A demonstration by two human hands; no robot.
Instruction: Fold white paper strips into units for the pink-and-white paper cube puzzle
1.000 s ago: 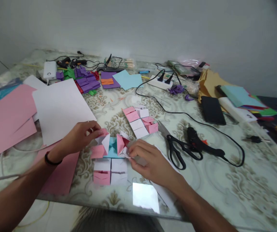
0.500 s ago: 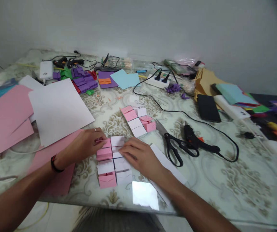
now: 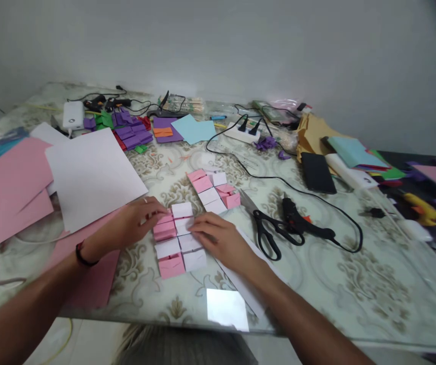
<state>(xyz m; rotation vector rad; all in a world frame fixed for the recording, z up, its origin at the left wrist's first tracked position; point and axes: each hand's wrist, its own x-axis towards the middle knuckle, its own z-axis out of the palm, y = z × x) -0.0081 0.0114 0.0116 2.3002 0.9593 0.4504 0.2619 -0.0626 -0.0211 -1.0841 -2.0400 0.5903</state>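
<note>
A folded pink and white paper piece (image 3: pixel 178 241), made of small squares in two columns, lies flat on the patterned table (image 3: pixel 335 284) in front of me. My left hand (image 3: pixel 134 223) rests on its upper left edge, fingers curled and pressing on the pink squares. On its right side my right hand (image 3: pixel 221 238) lies with the fingers flat on the white squares. A second, similar pink and white folded piece (image 3: pixel 214 190) sits just beyond, untouched.
Black scissors (image 3: pixel 265 230) and a black glue gun (image 3: pixel 301 223) with its cord lie right of my hands. White and pink sheets (image 3: pixel 88 172) cover the left. Purple folded papers (image 3: pixel 132 133), a power strip (image 3: pixel 243 133), a black phone (image 3: pixel 317 172) and coloured paper stacks (image 3: pixel 355 154) stand further back.
A second ago the piece was opened up, showing a blue inside and raised flaps. Both hands have closed it and pressed it flat on the table.
</note>
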